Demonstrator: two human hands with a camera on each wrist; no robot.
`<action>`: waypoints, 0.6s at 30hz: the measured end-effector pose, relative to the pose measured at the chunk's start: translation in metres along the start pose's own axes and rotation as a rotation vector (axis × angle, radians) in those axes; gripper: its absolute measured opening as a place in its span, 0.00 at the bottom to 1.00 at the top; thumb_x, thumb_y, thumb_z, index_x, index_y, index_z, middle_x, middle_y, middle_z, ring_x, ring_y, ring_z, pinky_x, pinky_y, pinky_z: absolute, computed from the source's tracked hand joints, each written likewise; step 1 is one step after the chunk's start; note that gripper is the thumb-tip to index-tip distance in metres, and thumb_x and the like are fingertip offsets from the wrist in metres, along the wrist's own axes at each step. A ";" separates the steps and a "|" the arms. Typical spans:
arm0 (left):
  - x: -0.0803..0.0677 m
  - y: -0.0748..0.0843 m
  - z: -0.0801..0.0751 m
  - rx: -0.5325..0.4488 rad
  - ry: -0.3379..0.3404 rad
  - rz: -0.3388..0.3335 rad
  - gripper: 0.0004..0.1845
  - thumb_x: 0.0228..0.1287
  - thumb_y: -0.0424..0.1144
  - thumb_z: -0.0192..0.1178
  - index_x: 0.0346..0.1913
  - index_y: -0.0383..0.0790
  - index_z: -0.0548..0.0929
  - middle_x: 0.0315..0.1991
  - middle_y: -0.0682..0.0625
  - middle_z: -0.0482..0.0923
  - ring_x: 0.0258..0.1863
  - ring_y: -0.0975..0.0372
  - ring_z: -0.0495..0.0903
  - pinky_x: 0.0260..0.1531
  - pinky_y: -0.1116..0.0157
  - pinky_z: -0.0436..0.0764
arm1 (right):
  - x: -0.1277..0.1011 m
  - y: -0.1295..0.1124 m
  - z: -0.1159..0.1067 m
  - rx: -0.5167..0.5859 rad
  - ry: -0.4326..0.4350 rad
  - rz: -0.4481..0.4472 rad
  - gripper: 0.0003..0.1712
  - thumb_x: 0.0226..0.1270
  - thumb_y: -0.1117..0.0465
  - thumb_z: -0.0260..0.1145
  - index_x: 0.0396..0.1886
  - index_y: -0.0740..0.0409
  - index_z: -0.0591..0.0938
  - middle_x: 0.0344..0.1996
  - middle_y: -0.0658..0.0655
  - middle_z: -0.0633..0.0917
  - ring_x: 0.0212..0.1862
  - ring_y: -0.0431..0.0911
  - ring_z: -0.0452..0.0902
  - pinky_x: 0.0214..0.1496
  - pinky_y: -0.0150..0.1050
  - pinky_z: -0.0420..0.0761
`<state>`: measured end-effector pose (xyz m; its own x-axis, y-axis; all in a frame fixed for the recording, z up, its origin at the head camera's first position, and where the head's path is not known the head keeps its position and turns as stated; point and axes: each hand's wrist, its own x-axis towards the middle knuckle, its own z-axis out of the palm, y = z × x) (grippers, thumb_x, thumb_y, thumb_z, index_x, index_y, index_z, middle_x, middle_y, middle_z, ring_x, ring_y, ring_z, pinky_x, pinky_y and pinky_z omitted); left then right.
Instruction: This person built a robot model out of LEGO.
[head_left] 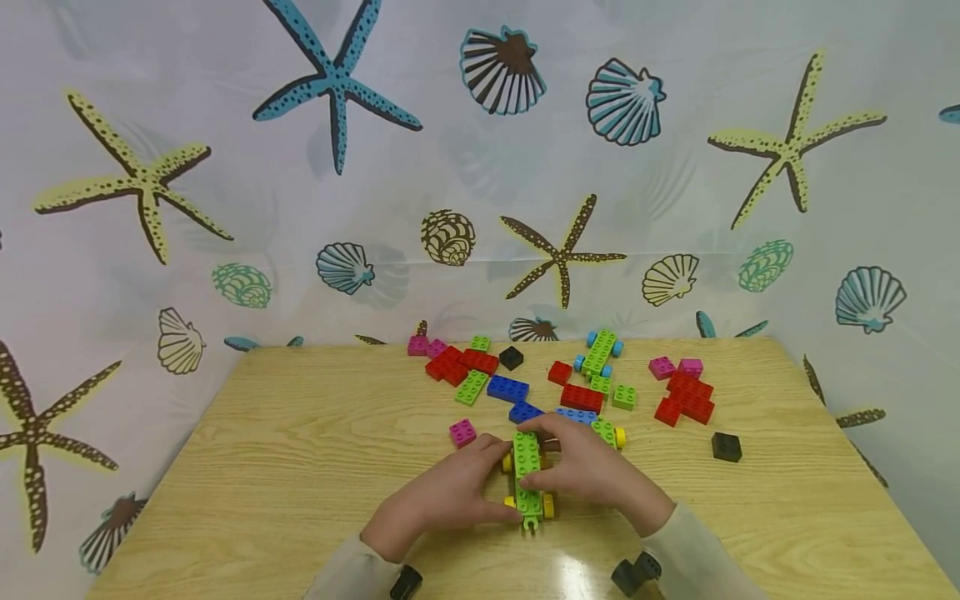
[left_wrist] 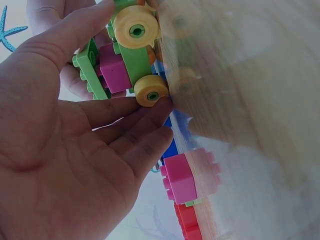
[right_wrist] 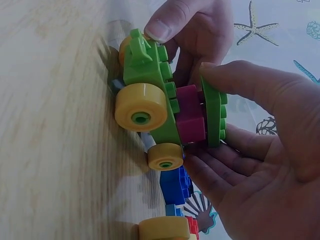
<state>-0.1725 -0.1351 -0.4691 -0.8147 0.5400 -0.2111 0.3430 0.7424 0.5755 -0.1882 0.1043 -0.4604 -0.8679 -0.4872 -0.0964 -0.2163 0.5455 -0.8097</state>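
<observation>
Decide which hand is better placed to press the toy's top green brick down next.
Probably the right hand: it grips the top green brick, while the left hand is lower, around the wheeled base.

1. My head camera looks forward and down from above, taking in the tabletop (head_left: 300, 467), the patterned cloth (head_left: 450, 179) behind it, my left hand (head_left: 453, 493) and my right hand (head_left: 588, 467).
2. My left wrist camera looks across that palm from very near, low by the table, turned sideways: wood runs down its right side.
3. My right wrist camera, just as near, faces from the opposite side, wood on its left.
4. All three share the green car (head_left: 528, 467) and both my hands.
5. Head and left wrist views share the pink brick (left_wrist: 181, 178).
</observation>
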 end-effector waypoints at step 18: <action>0.000 0.000 0.000 0.015 -0.006 0.002 0.53 0.66 0.63 0.79 0.84 0.36 0.71 0.78 0.45 0.75 0.78 0.51 0.77 0.82 0.46 0.77 | -0.001 -0.001 -0.002 -0.066 -0.005 -0.010 0.41 0.67 0.50 0.85 0.76 0.56 0.82 0.72 0.58 0.85 0.71 0.60 0.84 0.76 0.65 0.82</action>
<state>-0.1723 -0.1352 -0.4695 -0.8112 0.5439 -0.2148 0.3518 0.7472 0.5638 -0.1881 0.1052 -0.4586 -0.8637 -0.4956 -0.0916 -0.2536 0.5845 -0.7707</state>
